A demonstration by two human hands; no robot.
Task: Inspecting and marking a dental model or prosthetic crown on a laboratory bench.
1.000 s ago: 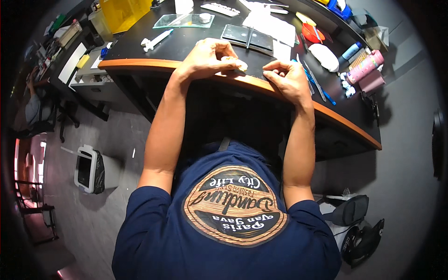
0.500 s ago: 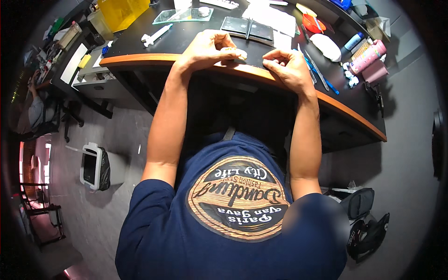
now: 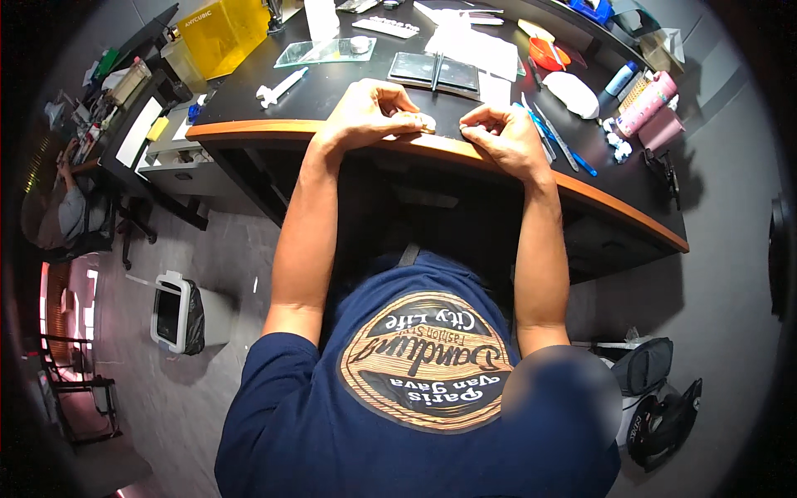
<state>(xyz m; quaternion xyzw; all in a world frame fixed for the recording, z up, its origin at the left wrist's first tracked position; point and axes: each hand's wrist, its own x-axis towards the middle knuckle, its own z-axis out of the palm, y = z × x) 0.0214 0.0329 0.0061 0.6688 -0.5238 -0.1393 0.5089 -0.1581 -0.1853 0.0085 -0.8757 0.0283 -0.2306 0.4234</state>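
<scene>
Just over the desk's front edge, my left hand (image 3: 372, 114) is closed in a pinch. A small pale, yellowish piece (image 3: 427, 124) sticks out at its fingertips; its kind is too small to tell. A short gap to the right, my right hand (image 3: 505, 139) also pinches with thumb and forefinger, and whatever it may hold is too small to make out. Beyond both hands lies a flat black pad (image 3: 415, 70) with dark tweezers (image 3: 436, 71) across it. Close by my right hand are slim tools and a blue pen (image 3: 585, 162).
A syringe (image 3: 282, 88) and a glass plate (image 3: 324, 52) lie on the left of the desk. To the right stand a pink bottle (image 3: 647, 105), a white mouse-shaped object (image 3: 571, 95) and a red bowl (image 3: 548, 55). A lined bin (image 3: 170, 311) is on the floor at left.
The view has shifted, so the desk and bin appear slightly lower. Both hands keep their pinches, and the gap between them looks slightly narrower.
</scene>
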